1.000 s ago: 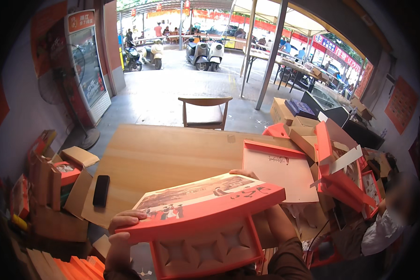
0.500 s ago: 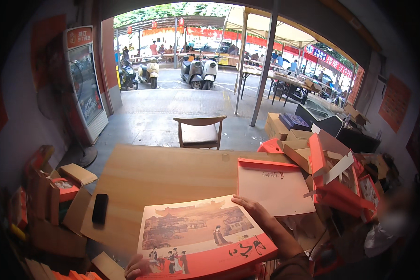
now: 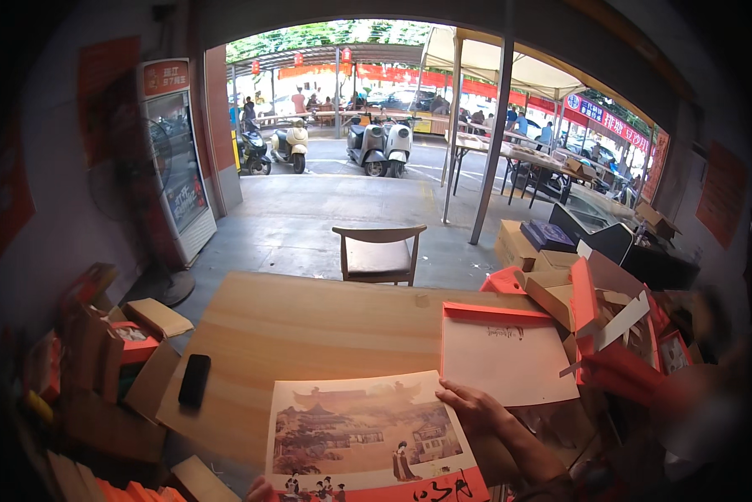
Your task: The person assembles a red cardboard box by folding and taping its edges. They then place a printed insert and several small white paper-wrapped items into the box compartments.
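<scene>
Right hand — fingers over box, far corner

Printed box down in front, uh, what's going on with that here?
A person has both hands on the printed box, picture side up, at the near side of the wooden table. The right hand is at its far right corner; the left hand, mostly cut off, is at its near left edge. A pale panel with a red edge lies to the right, and a black phone on the table's left. The box's inside is hidden.
</scene>
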A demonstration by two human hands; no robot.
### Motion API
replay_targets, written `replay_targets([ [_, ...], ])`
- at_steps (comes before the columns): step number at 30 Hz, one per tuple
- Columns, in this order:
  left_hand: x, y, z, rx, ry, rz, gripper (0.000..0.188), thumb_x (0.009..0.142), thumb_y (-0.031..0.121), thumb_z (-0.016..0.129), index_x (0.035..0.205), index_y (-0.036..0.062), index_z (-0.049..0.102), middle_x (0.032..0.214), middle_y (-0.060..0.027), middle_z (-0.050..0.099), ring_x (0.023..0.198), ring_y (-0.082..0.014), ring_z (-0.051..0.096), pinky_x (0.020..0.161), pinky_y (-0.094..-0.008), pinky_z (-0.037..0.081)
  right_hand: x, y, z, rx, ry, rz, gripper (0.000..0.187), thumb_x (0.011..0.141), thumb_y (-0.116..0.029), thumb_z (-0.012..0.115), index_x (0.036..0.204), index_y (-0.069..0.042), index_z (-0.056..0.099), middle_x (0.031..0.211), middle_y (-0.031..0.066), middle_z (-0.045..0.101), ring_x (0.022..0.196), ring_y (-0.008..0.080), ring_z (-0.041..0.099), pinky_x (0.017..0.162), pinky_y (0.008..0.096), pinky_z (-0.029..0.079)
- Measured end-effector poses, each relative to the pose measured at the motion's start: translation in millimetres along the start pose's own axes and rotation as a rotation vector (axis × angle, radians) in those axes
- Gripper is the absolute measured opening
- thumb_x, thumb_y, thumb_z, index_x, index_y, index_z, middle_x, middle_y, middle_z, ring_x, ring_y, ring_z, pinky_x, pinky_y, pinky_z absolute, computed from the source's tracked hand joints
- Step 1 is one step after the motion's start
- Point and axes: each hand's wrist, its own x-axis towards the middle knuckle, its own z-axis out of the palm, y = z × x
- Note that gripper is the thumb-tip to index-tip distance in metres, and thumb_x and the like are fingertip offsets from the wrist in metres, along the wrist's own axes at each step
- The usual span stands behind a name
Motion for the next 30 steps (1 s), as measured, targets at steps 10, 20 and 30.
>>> replay_targets([
  [10,33.4,24.0,-7.6,0.112,-0.036,0.046,0.041,0.092,-0.009,0.076,0.126,0.0063,0.061,0.141,-0.0316,0.063,0.131,-0.0533,0.065,0.098,-0.058,0.062,-39.6,-68.6,-38.0,0.086,-0.045,-0.048,0.08,0.074,-0.026,0.09,0.147,-0.005,0.063,0.154,0.0292,0.057,0.139,0.0434,0.061,0.115,0.0493,0.055],
  [20,38.1,25.1,-11.5,0.272,-0.087,0.091,0.04,0.094,0.004,0.077,0.131,0.007,0.06,0.138,-0.0296,0.064,0.123,-0.0517,0.067,0.097,-0.0582,0.06,-124.4,-142.2,21.6,0.77,0.284,0.324,0.11,0.085,-0.082,0.071,0.15,0.007,0.061,0.167,0.0353,0.039,0.15,0.0442,0.049,0.12,0.052,0.045],
  [30,-3.4,-25.2,21.7,0.359,0.062,-0.045,0.051,0.098,0.017,0.078,0.14,0.0077,0.052,0.139,-0.0285,0.064,0.121,-0.0461,0.069,0.1,-0.057,0.057,-104.7,-132.7,47.0,0.336,0.366,0.268,0.081,0.078,-0.02,0.09,0.149,-0.005,0.056,0.16,0.0335,0.049,0.132,0.0485,0.066,0.106,0.052,0.06],
])
